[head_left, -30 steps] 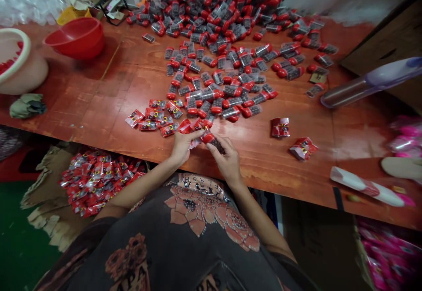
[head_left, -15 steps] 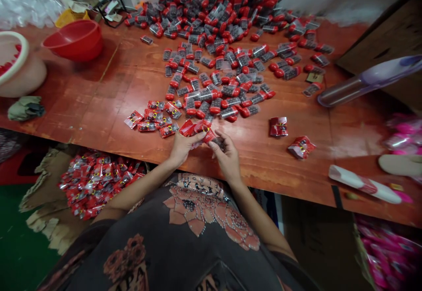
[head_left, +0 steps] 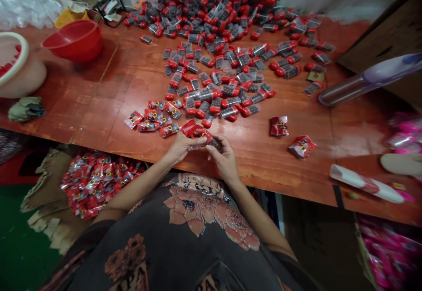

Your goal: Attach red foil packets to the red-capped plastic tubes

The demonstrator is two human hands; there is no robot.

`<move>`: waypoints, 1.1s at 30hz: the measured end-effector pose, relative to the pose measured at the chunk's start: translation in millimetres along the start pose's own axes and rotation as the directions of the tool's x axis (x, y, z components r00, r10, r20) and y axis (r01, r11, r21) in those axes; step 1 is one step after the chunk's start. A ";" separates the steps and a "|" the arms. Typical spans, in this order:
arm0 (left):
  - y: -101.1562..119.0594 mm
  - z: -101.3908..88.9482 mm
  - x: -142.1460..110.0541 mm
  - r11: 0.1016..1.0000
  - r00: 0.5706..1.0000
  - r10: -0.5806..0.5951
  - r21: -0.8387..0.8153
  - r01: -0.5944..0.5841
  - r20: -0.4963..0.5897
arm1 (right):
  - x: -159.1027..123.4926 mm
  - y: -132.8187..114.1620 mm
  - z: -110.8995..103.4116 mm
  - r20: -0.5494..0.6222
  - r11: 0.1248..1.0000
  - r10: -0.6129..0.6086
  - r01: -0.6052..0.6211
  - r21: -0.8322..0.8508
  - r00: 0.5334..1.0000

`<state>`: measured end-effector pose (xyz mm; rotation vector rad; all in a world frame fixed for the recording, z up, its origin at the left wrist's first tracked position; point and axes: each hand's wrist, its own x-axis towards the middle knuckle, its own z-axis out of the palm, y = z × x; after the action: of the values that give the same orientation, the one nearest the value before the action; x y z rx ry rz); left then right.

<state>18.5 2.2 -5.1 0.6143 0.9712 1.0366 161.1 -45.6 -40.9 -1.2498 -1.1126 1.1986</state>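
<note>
My left hand pinches a red printed wrapper at the near edge of the wooden table. My right hand is closed on a small clear vial with a red cap, and its capped end sits inside the wrapper's mouth. Both hands meet over the table's front edge. Just left of them lie several wrapped red packets. Beyond them spreads a big heap of loose red-capped vials.
Two wrapped packets lie to the right. A red bowl and a cream basin stand far left, with a rag near them. A box of finished packets sits below the table. A purple tube lies at right.
The vial has gone further into the red wrapper. My hands have drawn closer together and sunk slightly toward the table edge.
</note>
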 end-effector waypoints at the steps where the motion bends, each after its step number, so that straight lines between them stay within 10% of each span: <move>1: -1.6 1.1 -0.2 1.000 0.999 0.022 -0.022 -0.022 -0.024 | -0.4 -1.9 -0.3 -0.021 0.998 -0.048 0.047 -0.052 0.999; 5: -8.3 4.4 -0.7 0.992 0.983 0.070 -0.097 -0.087 -0.168 | -2.8 -6.0 -0.9 -0.084 0.971 -0.175 0.157 -0.183 0.981; 9: -7.7 1.0 1.4 0.985 0.956 0.144 -0.052 -0.162 -0.256 | -3.1 -1.2 -1.8 -0.108 1.000 0.002 0.000 0.020 0.994; 21: -3.1 5.5 -0.6 0.983 0.949 0.182 0.074 -0.169 -0.256 | -5.7 -5.6 2.9 -0.081 0.997 0.007 -0.001 0.074 0.997; 33: 7.4 11.4 -8.5 0.996 0.988 0.066 0.068 -0.057 -0.138 | 0.6 5.8 -8.9 0.096 0.901 -0.357 0.370 -0.225 0.929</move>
<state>23.9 -2.4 9.3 0.6341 1.1171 1.1186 169.9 -45.9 -47.0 -1.1259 -1.4911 0.8339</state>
